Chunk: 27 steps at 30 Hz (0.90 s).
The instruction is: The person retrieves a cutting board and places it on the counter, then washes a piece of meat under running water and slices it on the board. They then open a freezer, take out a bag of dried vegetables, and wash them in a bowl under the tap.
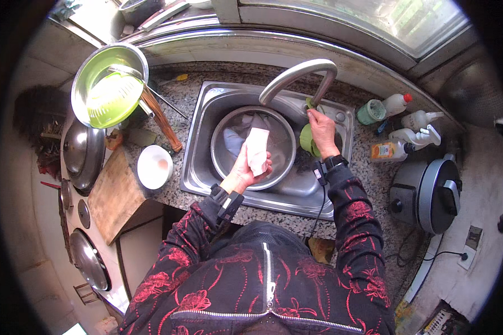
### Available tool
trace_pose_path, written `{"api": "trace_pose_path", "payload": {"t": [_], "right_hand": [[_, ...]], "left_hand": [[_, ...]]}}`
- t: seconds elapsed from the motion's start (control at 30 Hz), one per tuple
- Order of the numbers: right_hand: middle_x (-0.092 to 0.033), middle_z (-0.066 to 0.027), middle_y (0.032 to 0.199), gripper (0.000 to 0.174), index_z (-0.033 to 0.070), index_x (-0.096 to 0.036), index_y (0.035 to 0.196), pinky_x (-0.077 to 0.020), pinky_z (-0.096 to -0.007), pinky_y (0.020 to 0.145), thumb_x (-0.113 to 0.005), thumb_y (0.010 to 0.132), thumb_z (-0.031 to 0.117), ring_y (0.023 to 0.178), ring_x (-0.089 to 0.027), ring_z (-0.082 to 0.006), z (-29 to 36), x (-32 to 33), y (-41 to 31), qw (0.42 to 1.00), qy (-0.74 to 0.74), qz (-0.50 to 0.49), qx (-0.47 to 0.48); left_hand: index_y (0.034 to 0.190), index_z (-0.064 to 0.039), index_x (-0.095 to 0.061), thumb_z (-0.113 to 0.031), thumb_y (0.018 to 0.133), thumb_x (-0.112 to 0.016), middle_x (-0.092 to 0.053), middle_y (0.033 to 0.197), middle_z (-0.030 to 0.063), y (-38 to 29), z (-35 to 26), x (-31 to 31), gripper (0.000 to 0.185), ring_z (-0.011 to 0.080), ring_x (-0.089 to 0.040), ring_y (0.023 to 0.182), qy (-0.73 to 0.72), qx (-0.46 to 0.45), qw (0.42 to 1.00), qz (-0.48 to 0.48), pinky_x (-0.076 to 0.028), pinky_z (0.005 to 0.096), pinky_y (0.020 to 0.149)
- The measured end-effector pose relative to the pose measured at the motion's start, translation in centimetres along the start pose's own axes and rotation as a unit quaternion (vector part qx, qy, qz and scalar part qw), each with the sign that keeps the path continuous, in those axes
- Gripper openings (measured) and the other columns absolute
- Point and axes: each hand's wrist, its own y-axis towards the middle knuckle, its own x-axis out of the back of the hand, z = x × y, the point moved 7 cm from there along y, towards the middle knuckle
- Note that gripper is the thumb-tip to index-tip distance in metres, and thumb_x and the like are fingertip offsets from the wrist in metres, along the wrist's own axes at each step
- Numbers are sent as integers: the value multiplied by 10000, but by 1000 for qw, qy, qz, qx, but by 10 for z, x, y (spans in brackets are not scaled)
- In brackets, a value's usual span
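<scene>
My left hand (248, 168) holds a pale pink, block-like thing (257, 146), perhaps folded cloth or soap, above a round metal basin (291, 167). The basin stands in the stainless steel sink (197, 138) and has water and grey and bluish cloth (234, 140) in it. My right hand (322, 130) is at the base of the curved metal faucet (302, 67), its fingers near a green piece there; whether they grip it is unclear. A green plastic thing (307, 140) lies just left of my right hand, partly hidden by it. No water stream shows at the spout.
On the left are a white bowl (155, 167), a wooden board (113, 197), a wooden handle (163, 121) and a metal basin with a green colander (113, 100). Bottles, including a spray bottle (390, 150), and an electric cooker (427, 197) stand on the right.
</scene>
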Motion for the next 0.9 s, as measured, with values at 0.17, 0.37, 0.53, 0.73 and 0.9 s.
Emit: {"api": "trace_pose_path", "payload": {"t": [0.17,0.37,0.53,0.73,0.9], "right_hand": [[-639,-176,858,187,77,-667,942,-490,-436,701,-553,871,207,814,-612,-370,17,-6,3,991,-95,13,95],[-630,-199,1001,262,21,-615,1042,-480,-437,800,-550,868,206,928,-599,-369,23,-10,0,994,-99,40,15],[-503,-263,1233,429,-65,-476,1228,-372,-428,1013,-539,890,191,1177,-468,-382,107,-37,-51,984,-14,96,152],[-587,-158,1159,382,43,-576,1160,-347,-401,1017,-364,966,295,1124,-512,-351,156,-96,-83,963,107,231,87],[-610,-152,1113,400,-32,-571,1117,-479,-335,845,-413,957,298,998,-587,-199,101,-146,-71,811,399,349,-249]], "left_hand": [[913,-28,-592,-625,809,-528,-610,770,89,3,-2,7,609,248,-586,633,-48,13,998,-25,-495,387,596],[899,-43,-578,-367,823,-594,-549,718,85,-6,-16,17,333,214,-513,618,-84,-13,994,-73,-450,313,557],[851,-101,-593,-444,836,-580,-573,732,75,-7,-23,7,344,185,-557,633,-48,-30,998,-15,-466,325,563],[1202,-140,-538,-427,933,-504,-623,1081,22,-19,-24,14,395,145,-616,906,97,-239,957,-132,-527,306,732],[1207,-92,-529,-430,918,-535,-615,1112,38,-25,-27,16,444,154,-614,926,158,-211,956,-125,-519,294,758]]}}
